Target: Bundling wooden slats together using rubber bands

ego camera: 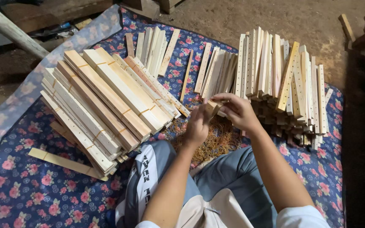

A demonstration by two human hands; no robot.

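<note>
In the head view, you are gripping a small bundle of wooden slats (213, 108) end-on at the centre of the frame, just above your knees. Your left hand (198, 126) is curling closed around the bundle from below, while your right hand (237, 112) is arching over the top with its fingers bent down onto the slat ends. Whether a band is already stretched between your fingers, I cannot tell. To do this well, keep the slat ends squared flush against each other and hold them tight in the left hand while the right hand is working, so none slips out of line. Both forearms are reaching forward from the lower edge of the frame, the wrists meeting over the heap of rubber bands (216, 141) lying on the flowered cloth (34, 181). The banded stacks (102, 105) are resting at centre left, and the loose drilled slats (281, 80) are piling at upper right.
</note>
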